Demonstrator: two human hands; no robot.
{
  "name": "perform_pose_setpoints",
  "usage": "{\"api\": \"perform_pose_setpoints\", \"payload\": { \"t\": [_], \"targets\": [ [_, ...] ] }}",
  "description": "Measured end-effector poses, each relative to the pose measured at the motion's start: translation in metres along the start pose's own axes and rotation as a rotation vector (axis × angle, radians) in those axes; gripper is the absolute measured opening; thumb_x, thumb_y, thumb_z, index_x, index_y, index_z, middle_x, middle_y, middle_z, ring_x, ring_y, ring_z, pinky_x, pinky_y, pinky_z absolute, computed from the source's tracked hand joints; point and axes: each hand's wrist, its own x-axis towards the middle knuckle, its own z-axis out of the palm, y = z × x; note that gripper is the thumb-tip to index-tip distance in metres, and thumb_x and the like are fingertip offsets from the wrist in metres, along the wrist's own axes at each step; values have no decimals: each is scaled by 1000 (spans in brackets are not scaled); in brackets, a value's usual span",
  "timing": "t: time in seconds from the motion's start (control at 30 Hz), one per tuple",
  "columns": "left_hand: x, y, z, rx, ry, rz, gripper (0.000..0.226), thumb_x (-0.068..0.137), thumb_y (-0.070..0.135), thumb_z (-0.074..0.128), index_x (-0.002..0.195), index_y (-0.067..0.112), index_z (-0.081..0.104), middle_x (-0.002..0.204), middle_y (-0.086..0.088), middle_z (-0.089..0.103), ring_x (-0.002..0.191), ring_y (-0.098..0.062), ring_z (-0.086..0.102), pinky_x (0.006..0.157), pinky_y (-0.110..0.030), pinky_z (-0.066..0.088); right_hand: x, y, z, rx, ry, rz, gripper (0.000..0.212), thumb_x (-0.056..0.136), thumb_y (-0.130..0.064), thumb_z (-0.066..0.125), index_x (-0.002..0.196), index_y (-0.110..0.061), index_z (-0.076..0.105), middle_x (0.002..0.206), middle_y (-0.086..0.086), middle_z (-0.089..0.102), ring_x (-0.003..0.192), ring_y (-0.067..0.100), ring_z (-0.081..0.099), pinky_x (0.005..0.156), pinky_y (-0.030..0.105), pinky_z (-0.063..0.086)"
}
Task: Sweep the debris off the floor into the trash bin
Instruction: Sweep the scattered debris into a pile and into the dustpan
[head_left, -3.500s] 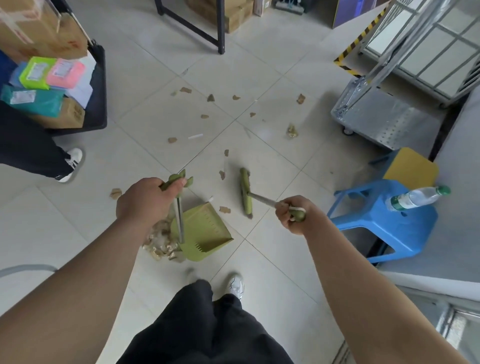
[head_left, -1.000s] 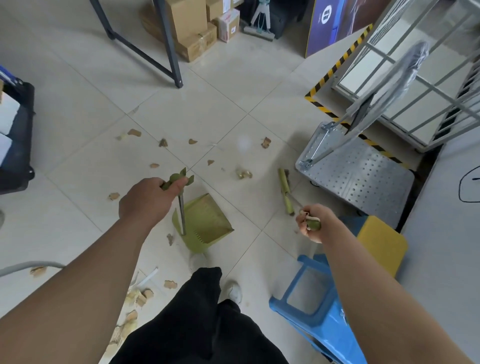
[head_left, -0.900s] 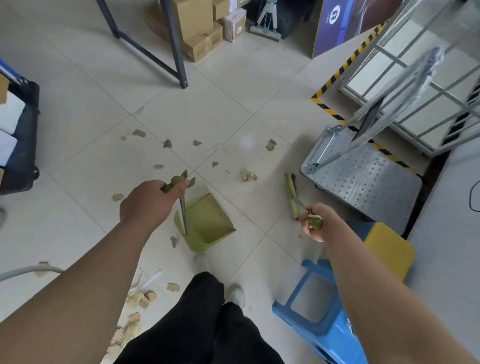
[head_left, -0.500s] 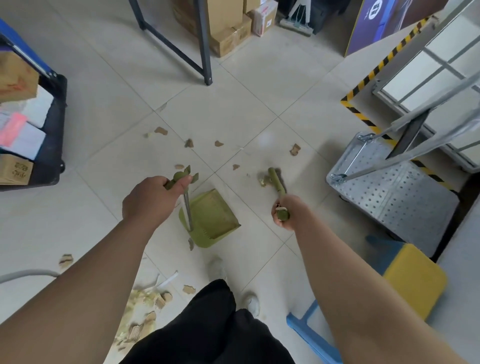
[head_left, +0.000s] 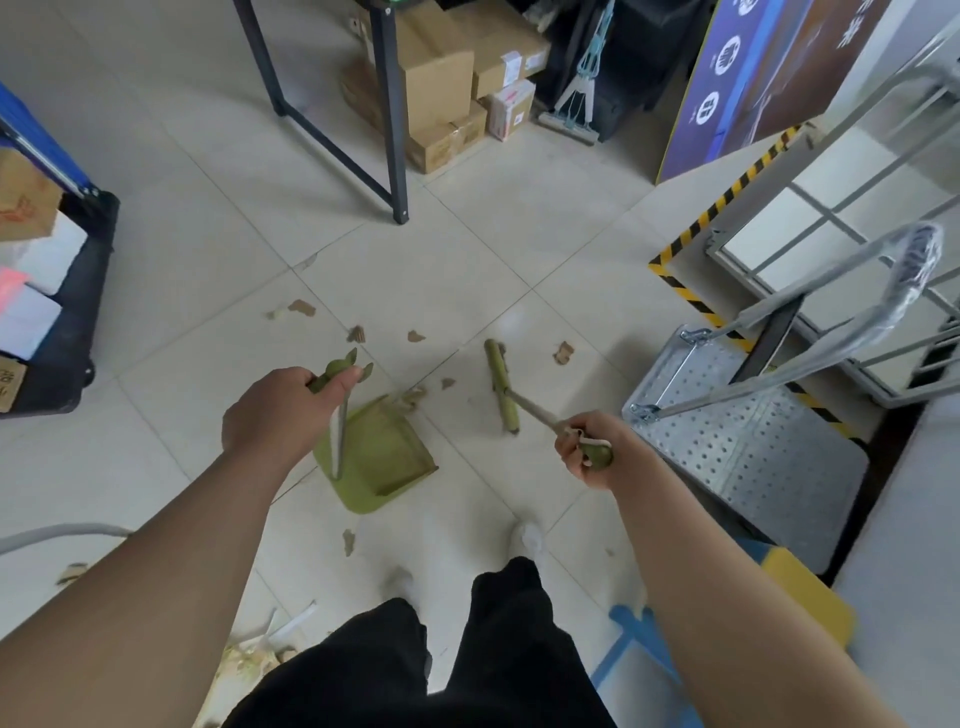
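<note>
Debris (head_left: 303, 307) ragged, brown, glossy tiles (head_left: 415, 270), green plastic dustpan (head_left: 384, 457), broom (head_left: 501, 384)

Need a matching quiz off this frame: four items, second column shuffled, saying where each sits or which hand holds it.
Column 1
1. dustpan
2. broom
3. cardboard boxes
4. metal trolley

Column 2
A. beside the black table legs
B. handle gripped by the right hand
C. handle gripped by the left hand
D. by the yellow-black floor tape

Pairs: 1-C, 2-B, 3-A, 4-D
</note>
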Motion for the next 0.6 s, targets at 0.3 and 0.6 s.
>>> {"api": "perform_pose_setpoints", "payload": {
  "t": [0.3,0.6],
  "targets": [
    [30,77,36,-27,9,-71,67,86,74,42,60,13,43,56,-3,49,55,-23,48,57,-30,32,32,-119,-78,44,118,-95,20,91,-7,30,74,-13,39,36,1,41,24,8,43,27,10,32],
    [28,124,57,-139,82,-281,67,85,75,42,61,12,44,57,-2,48,57,-23,49,57,-31,32,71,-206,-75,-42,106,-80,25,91,-5,30,71,-11,43,60,4,41,24,11,42,31,9,34]
  ]
}}
